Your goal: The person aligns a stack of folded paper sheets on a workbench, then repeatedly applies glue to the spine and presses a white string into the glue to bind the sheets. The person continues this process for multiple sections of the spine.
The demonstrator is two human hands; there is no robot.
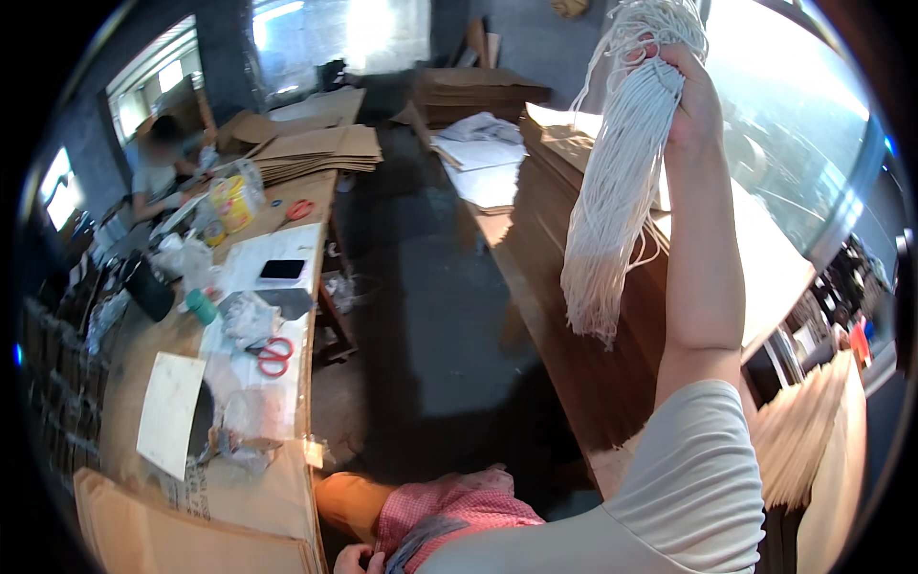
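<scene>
Gripping a thick bundle of white strings (pixel 622 182), right hand (pixel 696 103) is closed tight around its upper part, fingers wrapped and pressed together, no gap seen. Loops of string bunch up above the fist; long loose ends hang below it, fanning a bit, a few strands straying to the side. Landmark = worktable (pixel 127 402). Bundle is in the air, well apart from worktable, off to its right across the aisle, in front of a long brown stack (pixel 617 387). Right arm: raised high and reaching forward, forearm near vertical in view, elbow bent, short pale sleeve (pixel 688 459) at the upper arm. Left hand (pixel 359 560): low, just beside worktable's near right edge, next to a pink checked cloth (pixel 454 507) over the lap; mostly cut off by the lower border, fingers look curled, cannot tell whether it holds anything. On worktable: red-handled scissors (pixel 275 357) near the middle, dark phone (pixel 283 270) just beyond them on white paper, pale card (pixel 170 414) toward the left edge, brown sheets (pixel 320 153) piled at the far part. Co-worker (pixel 158 177) sits at worktable's far left side, arms toward it.
</scene>
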